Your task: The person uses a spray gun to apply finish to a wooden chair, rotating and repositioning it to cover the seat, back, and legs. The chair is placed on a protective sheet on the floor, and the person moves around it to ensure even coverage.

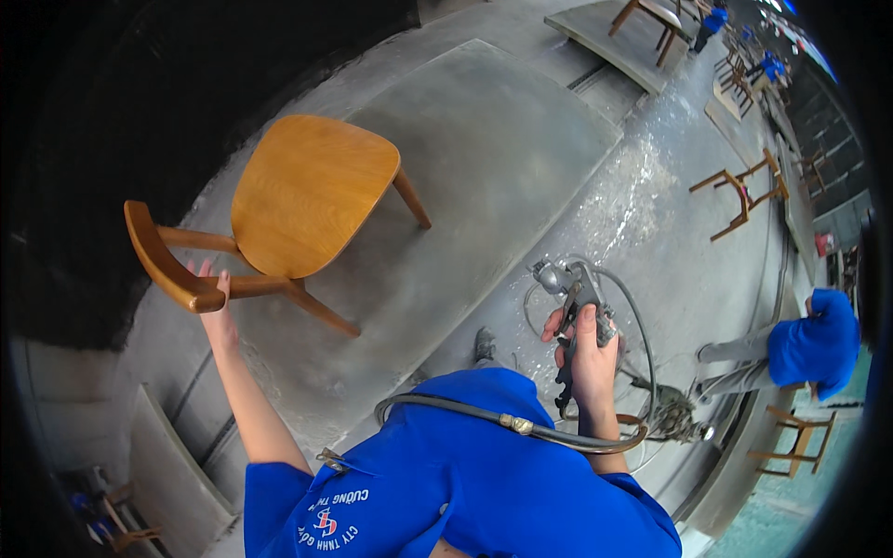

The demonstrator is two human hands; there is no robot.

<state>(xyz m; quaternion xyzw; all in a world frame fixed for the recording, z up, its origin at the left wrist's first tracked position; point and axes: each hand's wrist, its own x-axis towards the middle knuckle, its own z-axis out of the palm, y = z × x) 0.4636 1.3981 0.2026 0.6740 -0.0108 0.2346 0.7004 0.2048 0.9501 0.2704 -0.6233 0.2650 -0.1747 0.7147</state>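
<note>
A wooden chair (312, 191) with a rounded, orange-brown seat stands on a large grey board at the left, its curved backrest (167, 260) toward me. My left hand (219, 316) is at the near end of that backrest, its fingers showing past the rail around the wood; the rail hides part of the palm. In my right hand (595, 363) is a metal spray gun (581, 293), with fingers wrapped round its handle. The gun points up and left, off the board's right side and apart from the chair. A hose (642, 325) curves from it.
The grey board (484, 139) spans the middle. A thick hose (465, 406) loops across my front. At right, a person in blue (814, 344) bends over near a chair (795, 442). Another wooden chair (744, 191) stands farther off. Hoses and equipment (679, 414) lie on the floor.
</note>
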